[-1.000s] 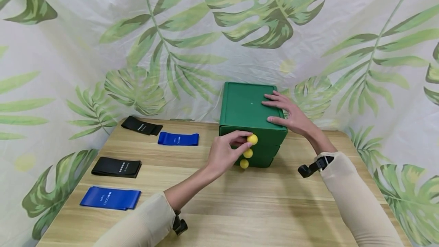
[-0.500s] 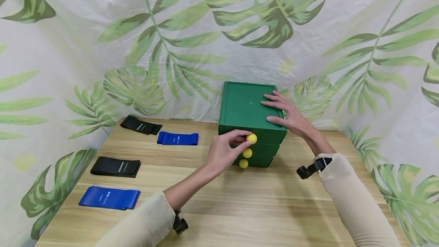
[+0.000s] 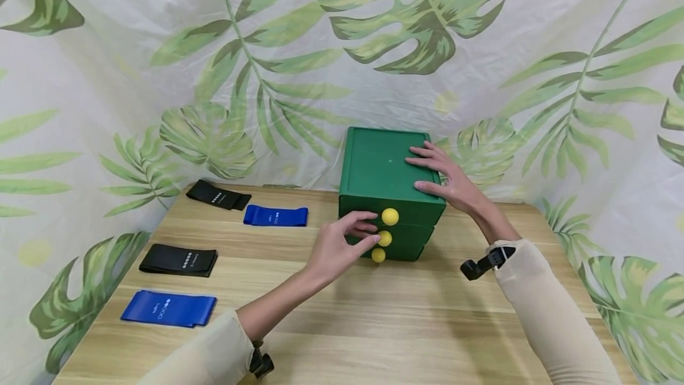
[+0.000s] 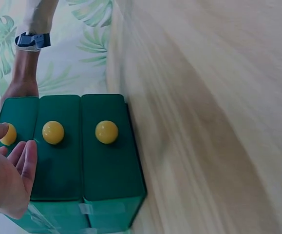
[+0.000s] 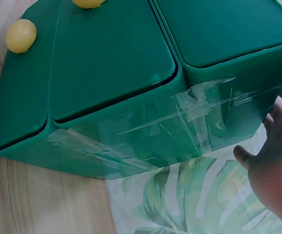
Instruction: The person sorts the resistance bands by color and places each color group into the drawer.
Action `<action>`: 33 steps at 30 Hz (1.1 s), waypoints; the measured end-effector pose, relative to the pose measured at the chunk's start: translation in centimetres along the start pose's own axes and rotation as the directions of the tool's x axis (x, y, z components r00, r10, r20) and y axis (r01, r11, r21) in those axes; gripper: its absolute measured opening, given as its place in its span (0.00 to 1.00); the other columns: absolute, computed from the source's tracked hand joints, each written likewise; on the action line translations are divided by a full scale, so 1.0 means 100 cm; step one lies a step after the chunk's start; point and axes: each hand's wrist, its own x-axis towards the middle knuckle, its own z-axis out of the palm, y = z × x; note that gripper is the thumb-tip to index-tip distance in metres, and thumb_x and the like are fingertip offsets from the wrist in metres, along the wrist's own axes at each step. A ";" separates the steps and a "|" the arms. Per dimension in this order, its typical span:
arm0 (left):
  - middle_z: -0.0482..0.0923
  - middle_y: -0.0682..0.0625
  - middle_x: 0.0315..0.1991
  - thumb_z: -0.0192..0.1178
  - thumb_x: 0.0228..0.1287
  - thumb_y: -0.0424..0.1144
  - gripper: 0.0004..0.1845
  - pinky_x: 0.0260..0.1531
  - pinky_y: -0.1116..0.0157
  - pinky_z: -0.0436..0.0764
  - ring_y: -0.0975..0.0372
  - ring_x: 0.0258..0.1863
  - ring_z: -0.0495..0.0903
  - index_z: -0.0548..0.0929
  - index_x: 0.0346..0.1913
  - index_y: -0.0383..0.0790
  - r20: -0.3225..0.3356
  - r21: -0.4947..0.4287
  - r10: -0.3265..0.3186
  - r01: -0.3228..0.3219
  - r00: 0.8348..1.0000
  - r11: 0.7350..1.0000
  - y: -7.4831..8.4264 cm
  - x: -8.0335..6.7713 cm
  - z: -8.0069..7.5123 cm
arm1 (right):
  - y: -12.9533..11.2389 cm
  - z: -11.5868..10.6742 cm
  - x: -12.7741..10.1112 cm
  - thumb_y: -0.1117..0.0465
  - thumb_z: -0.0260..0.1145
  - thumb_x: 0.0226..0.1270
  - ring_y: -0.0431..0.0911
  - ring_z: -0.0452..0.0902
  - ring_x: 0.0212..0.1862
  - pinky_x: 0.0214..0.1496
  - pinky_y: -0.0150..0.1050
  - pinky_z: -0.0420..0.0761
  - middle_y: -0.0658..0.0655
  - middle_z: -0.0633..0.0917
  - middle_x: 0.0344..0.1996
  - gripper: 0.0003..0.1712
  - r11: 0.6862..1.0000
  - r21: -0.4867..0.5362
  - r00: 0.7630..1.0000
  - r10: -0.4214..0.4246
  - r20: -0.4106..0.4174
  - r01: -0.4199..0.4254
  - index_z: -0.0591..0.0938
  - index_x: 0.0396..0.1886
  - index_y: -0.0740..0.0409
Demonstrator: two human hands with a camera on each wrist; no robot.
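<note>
One green box under my right hand, fingers spread; three yellow knobs beside my left hand, fingers parted.

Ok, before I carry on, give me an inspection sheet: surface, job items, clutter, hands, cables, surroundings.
Surface: wood-grain table.
Job items: green cabinet with three tiers; round yellow knobs in a column on its front; clear tape on one side.
Clutter: two black bands and two blue bands lie on the table's left.
Left hand: beside the upper knobs, gripping none; contact unclear.
Right hand: rests on the cabinet's top at its right edge.
Cables: nothing seen.
Surroundings: leaf-print sheet behind the table.
</note>
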 end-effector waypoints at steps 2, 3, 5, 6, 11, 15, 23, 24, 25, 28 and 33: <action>0.87 0.49 0.42 0.69 0.61 0.40 0.19 0.39 0.60 0.85 0.66 0.37 0.86 0.81 0.55 0.44 0.006 0.018 -0.011 0.011 1.000 1.000 -0.003 -0.004 -0.003 | 0.000 0.000 0.000 0.69 0.64 0.64 0.64 0.37 0.77 0.72 0.68 0.39 0.70 0.62 0.71 0.29 1.000 0.002 1.000 -0.001 -0.001 0.001 0.72 0.66 0.67; 0.87 0.49 0.42 0.69 0.61 0.41 0.20 0.39 0.61 0.85 0.67 0.37 0.86 0.81 0.56 0.44 0.010 0.029 -0.017 0.016 1.000 0.999 -0.004 -0.006 -0.004 | 0.000 0.000 0.000 0.69 0.64 0.65 0.64 0.37 0.77 0.72 0.68 0.39 0.70 0.62 0.71 0.29 1.000 0.003 1.000 -0.001 -0.002 0.001 0.72 0.66 0.67; 0.87 0.48 0.42 0.69 0.61 0.41 0.20 0.39 0.60 0.85 0.66 0.37 0.86 0.81 0.56 0.43 0.016 0.038 -0.022 0.021 1.000 0.999 -0.007 -0.009 -0.006 | 0.000 0.000 0.001 0.69 0.63 0.65 0.63 0.37 0.77 0.72 0.68 0.38 0.69 0.62 0.72 0.29 1.000 -0.003 1.000 -0.007 -0.007 0.007 0.73 0.66 0.67; 0.87 0.48 0.42 0.69 0.61 0.42 0.20 0.40 0.61 0.85 0.66 0.37 0.86 0.81 0.56 0.43 0.021 0.048 -0.026 0.025 0.999 0.999 -0.008 -0.010 -0.006 | 0.000 0.000 0.001 0.69 0.63 0.65 0.63 0.37 0.77 0.72 0.68 0.38 0.69 0.62 0.72 0.29 1.000 -0.004 1.000 -0.008 -0.008 0.008 0.72 0.66 0.67; 0.87 0.48 0.42 0.70 0.60 0.43 0.21 0.41 0.59 0.85 0.66 0.36 0.86 0.81 0.56 0.44 0.046 0.063 -0.054 0.051 0.997 0.997 -0.016 -0.016 -0.005 | 0.000 0.000 0.002 0.69 0.64 0.65 0.64 0.38 0.77 0.72 0.68 0.38 0.69 0.62 0.72 0.29 1.000 -0.008 1.000 -0.014 -0.012 0.014 0.73 0.66 0.66; 0.87 0.47 0.43 0.70 0.60 0.41 0.22 0.40 0.58 0.85 0.65 0.37 0.86 0.81 0.57 0.45 0.073 0.051 -0.077 0.074 0.994 0.996 -0.023 -0.020 0.001 | 0.000 0.001 0.000 0.69 0.64 0.65 0.60 0.38 0.77 0.72 0.68 0.38 0.69 0.62 0.72 0.29 1.000 -0.004 1.000 -0.005 -0.012 0.005 0.72 0.66 0.66; 0.86 0.46 0.44 0.70 0.60 0.40 0.22 0.38 0.69 0.84 0.65 0.37 0.86 0.80 0.58 0.47 0.090 0.033 -0.103 0.100 0.991 0.994 -0.032 -0.020 0.018 | 0.000 0.003 0.000 0.70 0.63 0.65 0.64 0.38 0.77 0.72 0.68 0.39 0.69 0.63 0.71 0.28 1.000 0.004 1.000 -0.010 -0.023 0.010 0.73 0.66 0.67; 0.86 0.46 0.45 0.70 0.60 0.40 0.22 0.38 0.70 0.83 0.65 0.37 0.86 0.80 0.58 0.47 0.092 0.026 -0.105 0.103 0.990 0.994 -0.032 -0.020 0.020 | 0.000 0.003 0.000 0.70 0.63 0.65 0.65 0.38 0.76 0.72 0.68 0.39 0.69 0.63 0.71 0.28 1.000 0.003 1.000 -0.011 -0.024 0.011 0.73 0.66 0.67; 0.86 0.46 0.45 0.70 0.60 0.40 0.22 0.38 0.70 0.83 0.65 0.37 0.86 0.80 0.58 0.47 0.092 0.019 -0.104 0.103 0.990 0.995 -0.032 -0.020 0.021 | 0.000 0.003 -0.001 0.70 0.63 0.65 0.66 0.38 0.76 0.72 0.69 0.40 0.70 0.63 0.71 0.28 1.000 0.002 1.000 -0.012 -0.024 0.012 0.73 0.66 0.67; 0.86 0.47 0.46 0.70 0.60 0.41 0.22 0.37 0.71 0.83 0.65 0.37 0.86 0.80 0.58 0.47 0.085 0.007 -0.102 0.102 0.991 0.995 -0.032 -0.018 0.024 | 0.004 0.004 -0.001 0.70 0.63 0.64 0.66 0.38 0.76 0.72 0.69 0.40 0.70 0.62 0.71 0.28 1.000 0.002 1.000 -0.013 -0.027 0.013 0.73 0.66 0.67; 0.86 0.53 0.45 0.70 0.60 0.42 0.19 0.37 0.71 0.83 0.67 0.37 0.85 0.82 0.55 0.48 0.061 0.007 -0.106 0.106 0.992 0.994 -0.034 -0.014 0.027 | 0.025 0.006 0.000 0.69 0.64 0.65 0.61 0.38 0.77 0.72 0.68 0.39 0.65 0.62 0.73 0.29 1.000 0.001 0.999 -0.017 -0.041 0.017 0.73 0.67 0.63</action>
